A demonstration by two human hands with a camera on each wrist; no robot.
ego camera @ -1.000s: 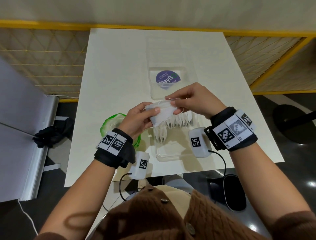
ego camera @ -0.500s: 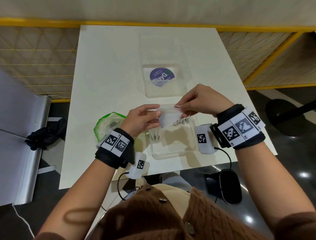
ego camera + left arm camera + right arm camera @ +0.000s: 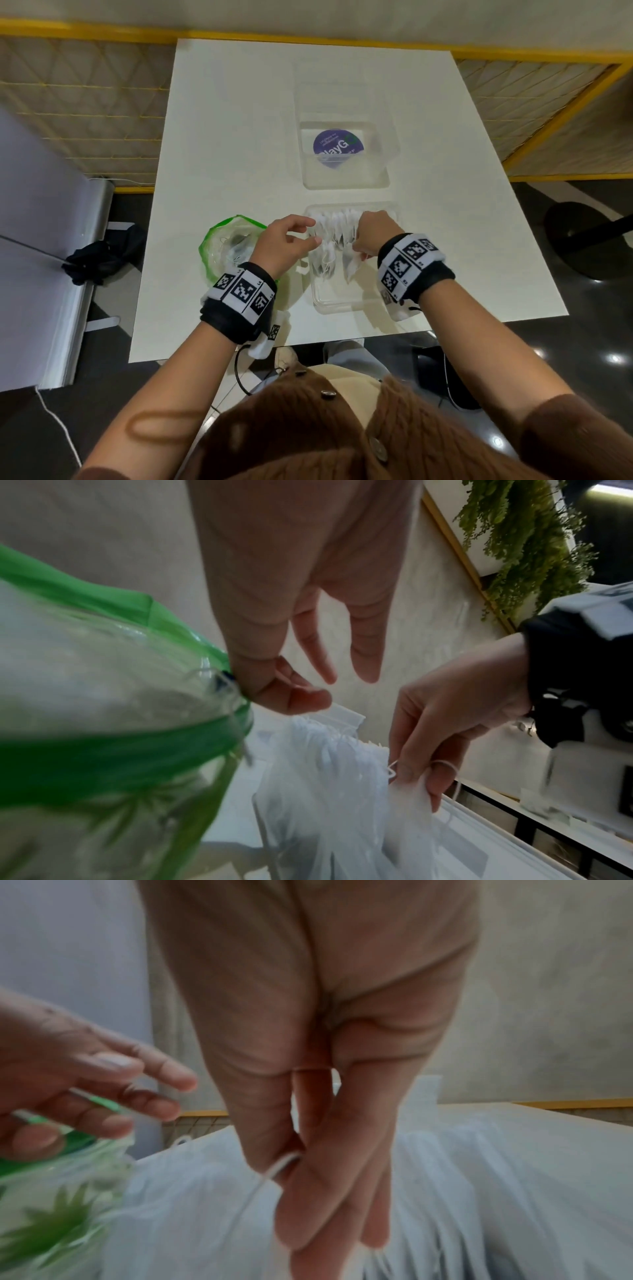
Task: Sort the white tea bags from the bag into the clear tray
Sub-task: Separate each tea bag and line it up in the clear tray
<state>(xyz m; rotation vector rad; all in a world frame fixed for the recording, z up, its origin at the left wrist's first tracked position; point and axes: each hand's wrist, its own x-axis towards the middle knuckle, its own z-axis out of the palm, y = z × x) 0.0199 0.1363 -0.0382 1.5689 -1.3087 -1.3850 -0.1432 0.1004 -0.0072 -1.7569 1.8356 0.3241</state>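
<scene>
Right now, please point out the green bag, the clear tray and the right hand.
green bag (image 3: 219,236), head view, on its green rim.
clear tray (image 3: 337,303), head view, on its bare near floor.
right hand (image 3: 375,231), head view, on its back.

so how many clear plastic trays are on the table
2. The near clear tray lies between both hands and holds the white tea bags; the far tray, with a purple sticker, sits just beyond it.

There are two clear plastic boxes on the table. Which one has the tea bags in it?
The near tray, under the hands, holds the row of white tea bags. The far box shows only a round purple label.
</scene>
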